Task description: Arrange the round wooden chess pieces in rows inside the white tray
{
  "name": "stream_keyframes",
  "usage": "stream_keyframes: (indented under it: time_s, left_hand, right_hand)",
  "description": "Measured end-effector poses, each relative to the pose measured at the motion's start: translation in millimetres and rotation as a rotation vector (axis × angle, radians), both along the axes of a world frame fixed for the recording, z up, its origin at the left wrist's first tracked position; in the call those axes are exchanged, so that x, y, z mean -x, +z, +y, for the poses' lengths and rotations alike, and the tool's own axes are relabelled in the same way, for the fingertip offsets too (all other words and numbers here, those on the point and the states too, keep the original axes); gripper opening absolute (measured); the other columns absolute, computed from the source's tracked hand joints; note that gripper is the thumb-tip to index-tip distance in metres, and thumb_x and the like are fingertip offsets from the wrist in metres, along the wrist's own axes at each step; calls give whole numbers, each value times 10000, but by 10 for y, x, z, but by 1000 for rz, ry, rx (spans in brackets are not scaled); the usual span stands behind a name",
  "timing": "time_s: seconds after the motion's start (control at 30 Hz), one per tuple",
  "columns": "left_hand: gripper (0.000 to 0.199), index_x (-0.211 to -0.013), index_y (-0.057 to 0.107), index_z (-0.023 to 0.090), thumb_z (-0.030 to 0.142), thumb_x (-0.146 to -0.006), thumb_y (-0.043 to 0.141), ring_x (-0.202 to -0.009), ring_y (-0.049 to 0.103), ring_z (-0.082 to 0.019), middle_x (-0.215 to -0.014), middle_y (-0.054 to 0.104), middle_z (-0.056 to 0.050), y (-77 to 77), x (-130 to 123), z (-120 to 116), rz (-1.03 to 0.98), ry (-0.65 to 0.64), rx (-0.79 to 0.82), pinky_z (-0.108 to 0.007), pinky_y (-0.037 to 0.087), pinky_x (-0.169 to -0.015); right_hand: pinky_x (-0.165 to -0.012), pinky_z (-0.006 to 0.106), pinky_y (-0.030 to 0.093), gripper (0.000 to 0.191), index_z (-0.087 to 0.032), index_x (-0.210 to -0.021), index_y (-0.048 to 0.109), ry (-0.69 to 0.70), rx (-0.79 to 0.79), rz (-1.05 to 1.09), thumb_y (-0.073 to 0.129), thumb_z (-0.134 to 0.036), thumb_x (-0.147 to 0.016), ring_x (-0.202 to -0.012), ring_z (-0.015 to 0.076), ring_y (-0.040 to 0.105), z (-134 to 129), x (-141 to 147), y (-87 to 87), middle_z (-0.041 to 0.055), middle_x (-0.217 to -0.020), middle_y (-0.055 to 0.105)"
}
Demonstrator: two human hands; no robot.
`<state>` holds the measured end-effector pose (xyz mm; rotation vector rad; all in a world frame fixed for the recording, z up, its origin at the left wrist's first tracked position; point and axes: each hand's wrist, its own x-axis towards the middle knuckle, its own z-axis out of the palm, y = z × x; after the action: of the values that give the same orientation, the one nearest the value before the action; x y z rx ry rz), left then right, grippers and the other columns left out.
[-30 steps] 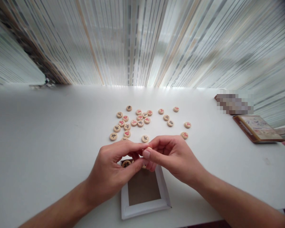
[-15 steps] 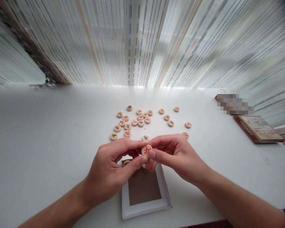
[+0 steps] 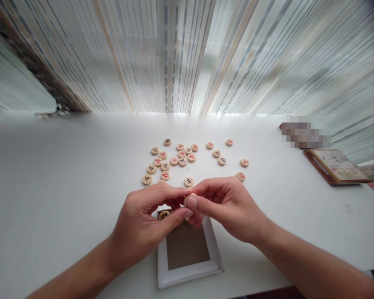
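Observation:
A round wooden Chinese chess piece (image 3: pixel 186 200) is pinched between the thumb and fingers of my right hand (image 3: pixel 227 207), mostly covered, with only its edge showing. My left hand (image 3: pixel 146 218) is closed in from the other side, its index fingertip and thumb meeting my right fingers around that piece. Below my hands lies a shallow white-rimmed box (image 3: pixel 190 273) with a brown bottom. Inside its far left corner sits a black-marked piece (image 3: pixel 164 215); my fingers hide the rest of that far end. Just beyond my fingertips lies another black-marked piece (image 3: pixel 188 181).
Several pieces with red or black characters are scattered over the white table (image 3: pixel 65 187), among them a red-marked piece (image 3: pixel 244 162) at right. A brown-edged box (image 3: pixel 336 166) lies at the far right, near a blurred-out item (image 3: pixel 305 133). Striped curtains (image 3: pixel 187 54) hang behind.
The held piece has turned, so its red character no longer shows, and my right thumb covers more of it. The view has shifted slightly; the scattered pieces lie as before.

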<state>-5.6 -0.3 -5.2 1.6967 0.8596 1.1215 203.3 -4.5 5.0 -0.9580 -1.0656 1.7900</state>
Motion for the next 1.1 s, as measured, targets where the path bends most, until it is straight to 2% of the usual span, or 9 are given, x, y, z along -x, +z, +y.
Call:
stream_keyframes:
  time_s: [0.23,0.43,0.53,0.73,0.87,1.0,1.1]
  left_hand:
    - [262,-1133,893,228,119,-897,862,-801,797,-168,-938,862,-52,12,-4,-5,-45,34,54,-224,679,-723]
    - [295,-1173,885,278,127,-921,859,-827,813,-143,-980,861,-24,2,5,-18,-78,25,125,-191,687,-773]
    - [291,-1190,880,270,135,-934,853,-815,824,-149,-969,860,-28,3,-1,-24,-102,9,150,-196,694,-766]
    - [276,-1175,884,257,144,-925,865,-816,838,-159,-982,869,-34,0,11,-28,-107,40,152,-193,701,-758]
    - [282,-1168,886,282,142,-924,863,-922,848,-161,-1067,878,-29,-14,8,-22,-80,73,148,-178,689,-841]
    - [281,-1100,890,289,92,-903,857,-879,836,-122,-1006,879,12,-31,-9,-18,-66,130,109,-135,667,-826]
    - [284,-1066,888,282,62,-891,848,-842,817,-98,-964,870,29,-45,-9,-19,-37,163,52,-116,651,-810]
  right_hand:
    - [-690,286,688,350,-159,-1048,901,54,-65,-23,951,-444,-853,-694,174,789,19,-26,21,84,-801,837]
    - [-709,273,683,400,-184,-1102,897,59,-42,44,1026,-350,-761,-722,174,793,19,-30,8,65,-798,840]
    - [-699,245,677,393,-177,-1083,888,51,-12,87,1039,-303,-742,-716,163,798,19,-26,0,59,-798,842]
    - [-689,268,685,430,-175,-1080,827,1,3,72,1050,-246,-720,-691,179,808,15,-26,-10,60,-799,853]
    - [-743,250,680,369,-184,-1017,845,-54,-76,27,1051,-221,-712,-782,177,815,9,-27,-24,55,-872,855]
    - [-749,224,656,282,-184,-987,863,-109,-237,-77,1022,-196,-754,-800,159,788,7,-39,-39,51,-886,841]
    - [-737,225,644,260,-176,-995,866,-129,-299,-118,1006,-195,-777,-783,157,769,4,-49,-48,54,-873,826]
